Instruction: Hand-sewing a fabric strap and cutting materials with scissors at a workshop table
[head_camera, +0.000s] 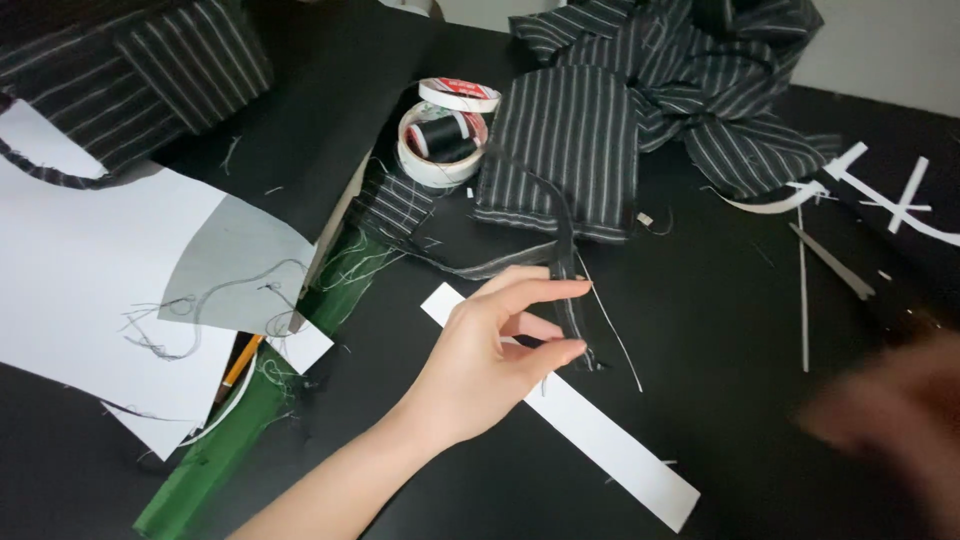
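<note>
My left hand (490, 345) pinches a narrow dark fabric strip (566, 255) between thumb and fingers, holding it upright above a long white paper strip (570, 415) that lies diagonally on the black table (720, 330). The strip's upper end trails back toward a folded piece of striped dark fabric (575, 150). My right hand (895, 415) is a blur at the lower right edge, away from the strip; whether it holds anything is unclear.
White tape rolls (445, 140) with a black thread spool sit behind the hand. A green ruler (250, 415), white paper sheets (80, 260) and a grey curved pattern piece lie at left. Scissors (832, 262) and white paper scraps lie at right. More striped cloth is piled at the back.
</note>
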